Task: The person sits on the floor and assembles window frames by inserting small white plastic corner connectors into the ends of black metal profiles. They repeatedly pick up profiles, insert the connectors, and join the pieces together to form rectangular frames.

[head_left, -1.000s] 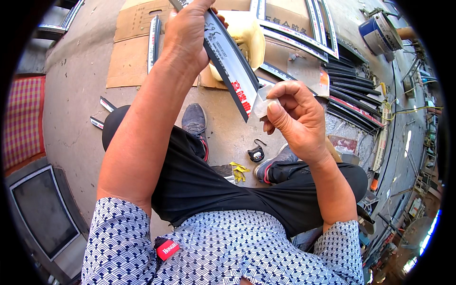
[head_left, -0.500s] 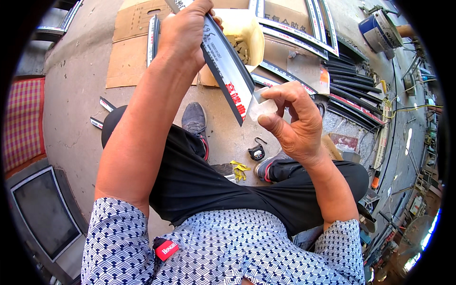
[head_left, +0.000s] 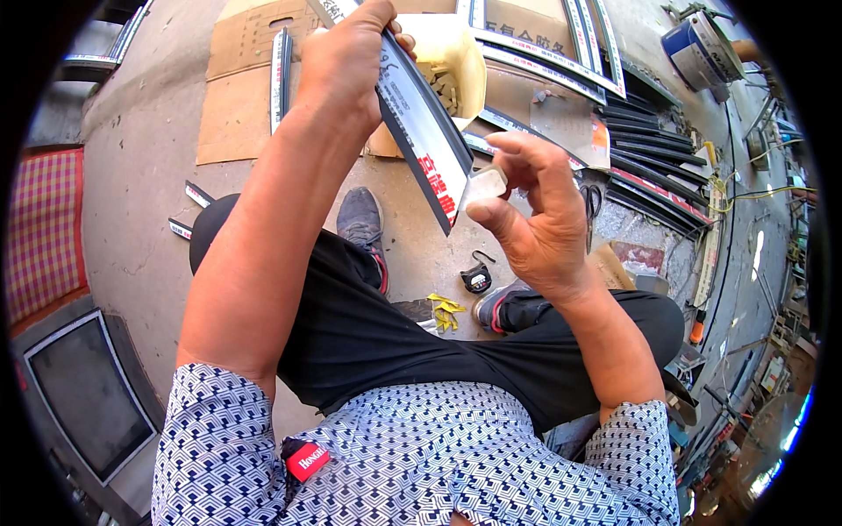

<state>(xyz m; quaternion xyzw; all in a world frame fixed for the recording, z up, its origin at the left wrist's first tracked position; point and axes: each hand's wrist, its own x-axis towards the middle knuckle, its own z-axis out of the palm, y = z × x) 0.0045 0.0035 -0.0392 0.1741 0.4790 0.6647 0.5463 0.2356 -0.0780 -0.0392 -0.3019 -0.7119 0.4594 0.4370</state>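
My left hand (head_left: 346, 74) is wrapped around a frame profile bar (head_left: 425, 145), silver-white with dark edges and red print, which slants down toward the right. At its lower, angle-cut end sits a small pale corner connector (head_left: 484, 185), partly inside the bar as far as I can see. Beside that piece is my right hand (head_left: 544, 206), index finger lifted clear and thumb low by the connector's edge. The fingers stand apart; whether the thumb touches is unclear. Behind the bar, a cream plastic container (head_left: 474, 66) holds several similar small pieces.
Flattened cardboard (head_left: 232, 114) lies ahead, with finished frame sections (head_left: 544, 66) on it. Black strips (head_left: 653, 149) are piled to the right. A tape measure (head_left: 476, 279) and yellow scraps (head_left: 445, 311) lie between my shoes. A bucket (head_left: 702, 57) stands at the far right.
My right hand has loosened its pinch on the connector; the index finger has risen away from it. The connector sits closer against the bar's end. The left hand keeps its hold.
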